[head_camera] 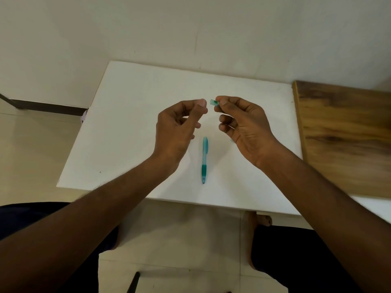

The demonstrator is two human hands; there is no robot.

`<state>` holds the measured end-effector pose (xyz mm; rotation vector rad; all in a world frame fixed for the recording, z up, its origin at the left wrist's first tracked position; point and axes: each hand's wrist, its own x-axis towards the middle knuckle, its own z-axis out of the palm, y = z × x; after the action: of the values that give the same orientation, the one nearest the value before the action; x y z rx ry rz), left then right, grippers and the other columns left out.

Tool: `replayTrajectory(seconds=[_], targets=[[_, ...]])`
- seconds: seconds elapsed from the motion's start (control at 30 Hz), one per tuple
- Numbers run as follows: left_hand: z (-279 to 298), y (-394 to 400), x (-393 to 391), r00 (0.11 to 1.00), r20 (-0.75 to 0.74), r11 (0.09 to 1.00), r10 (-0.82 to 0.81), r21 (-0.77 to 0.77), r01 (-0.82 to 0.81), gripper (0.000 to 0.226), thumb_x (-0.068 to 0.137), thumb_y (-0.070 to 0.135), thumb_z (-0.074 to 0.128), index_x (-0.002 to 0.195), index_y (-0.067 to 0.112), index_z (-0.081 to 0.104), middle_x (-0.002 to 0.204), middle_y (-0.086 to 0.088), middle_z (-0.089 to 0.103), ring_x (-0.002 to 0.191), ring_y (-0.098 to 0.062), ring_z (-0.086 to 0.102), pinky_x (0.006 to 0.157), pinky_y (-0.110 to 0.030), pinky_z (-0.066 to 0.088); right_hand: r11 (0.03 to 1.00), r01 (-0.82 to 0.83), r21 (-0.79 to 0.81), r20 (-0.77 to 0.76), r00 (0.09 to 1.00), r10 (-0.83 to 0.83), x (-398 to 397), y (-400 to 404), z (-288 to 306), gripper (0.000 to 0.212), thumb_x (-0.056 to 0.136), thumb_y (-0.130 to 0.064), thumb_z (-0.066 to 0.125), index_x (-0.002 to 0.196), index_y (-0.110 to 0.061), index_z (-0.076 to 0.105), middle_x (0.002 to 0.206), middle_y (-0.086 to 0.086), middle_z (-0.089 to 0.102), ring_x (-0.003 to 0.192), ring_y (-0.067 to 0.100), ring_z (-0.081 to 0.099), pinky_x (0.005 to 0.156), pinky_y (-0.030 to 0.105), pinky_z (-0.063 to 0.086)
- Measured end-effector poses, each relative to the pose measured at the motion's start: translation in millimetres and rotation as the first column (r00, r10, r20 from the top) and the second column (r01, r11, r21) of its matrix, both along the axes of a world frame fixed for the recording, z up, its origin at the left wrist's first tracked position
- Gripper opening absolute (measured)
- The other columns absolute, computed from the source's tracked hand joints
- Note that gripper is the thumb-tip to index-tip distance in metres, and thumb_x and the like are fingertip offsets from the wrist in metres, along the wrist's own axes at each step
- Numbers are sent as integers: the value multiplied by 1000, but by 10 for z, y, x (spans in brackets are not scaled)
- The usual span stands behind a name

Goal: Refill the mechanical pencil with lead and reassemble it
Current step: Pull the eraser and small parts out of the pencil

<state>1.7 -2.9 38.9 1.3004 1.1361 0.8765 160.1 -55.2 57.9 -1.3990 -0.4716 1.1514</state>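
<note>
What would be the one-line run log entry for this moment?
pencil: flat on table, untouched | right hand: pinching small teal piece | left hand: fingertips pinched, contents unclear | both hands raised above pencil

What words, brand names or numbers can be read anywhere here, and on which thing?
None can be read.
Pencil on the white table: no print shows on its teal barrel.
Small teal piece pinched in the right hand: too small to show any marking.
Left hand, wooden board: no text.
</note>
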Motion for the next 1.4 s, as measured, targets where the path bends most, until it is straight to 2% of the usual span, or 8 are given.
replayTrajectory(seconds=[0.1,0.17,0.27,0.4,0.53,0.87,1.03,1.4], targets=[[-27,20,1,1000,-1,995,-13,-95,13,30,102,54,64,110,31,81,104,15,83,83,-4,75,65,-16,57,999,-36,-19,256,966,39,12,-10,0,14,99,-22,74,111,-18,81,98,0,81,79,12,67,77,27,60],[-22,26,-15,981,190,927,26,-371,47,52,107,61,47,118,22,80,110,6,84,91,-9,77,73,-23,62,994,-103,-35,523,846,106,14,-24,-6,13,99,-26,74,109,-21,81,98,-6,81,78,10,71,76,27,62],[-65,20,-77,809,542,734,229,-641,222,89,105,73,29,143,2,65,131,-16,76,115,-25,75,99,-33,62,979,-200,-47,610,770,187,-93,-73,-18,10,98,-30,74,103,-24,80,95,-9,81,81,14,75,76,34,66],[-11,51,-97,585,785,724,204,-523,449,109,98,83,13,160,-2,41,163,-21,49,153,-33,47,119,-39,46,954,-294,-64,700,668,253,-281,-136,-82,11,97,-35,75,104,-27,79,91,-14,79,85,11,76,82,37,65],[32,65,-83,443,882,742,160,-403,536,111,97,85,12,165,-1,32,170,-20,38,160,-33,36,123,-42,39,958,-283,-51,715,659,233,-284,-127,-51,10,98,-38,74,105,-31,77,93,-20,76,86,10,76,83,31,66],[-28,37,-48,479,866,737,143,-416,532,104,101,79,10,165,0,32,170,-19,39,158,-33,37,136,-46,17,935,-353,-40,845,487,220,-254,-157,29,16,98,-33,75,109,-21,80,95,-16,75,86,3,73,81,15,60],[-41,28,-37,489,862,739,133,-415,530,100,104,76,9,164,0,33,166,-20,42,158,-33,39,128,-42,34,911,-412,-34,907,370,200,-204,-171,71,13,98,-24,75,108,-17,80,97,-17,70,82,-5,67,83,11,56],[23,54,-41,493,861,750,120,-405,524,110,97,85,14,163,-1,36,168,-21,41,157,-35,39,133,-43,26,960,-270,-76,676,694,248,-206,-126,46,22,100,-31,72,115,-16,78,95,-5,79,81,13,75,84,28,65]])
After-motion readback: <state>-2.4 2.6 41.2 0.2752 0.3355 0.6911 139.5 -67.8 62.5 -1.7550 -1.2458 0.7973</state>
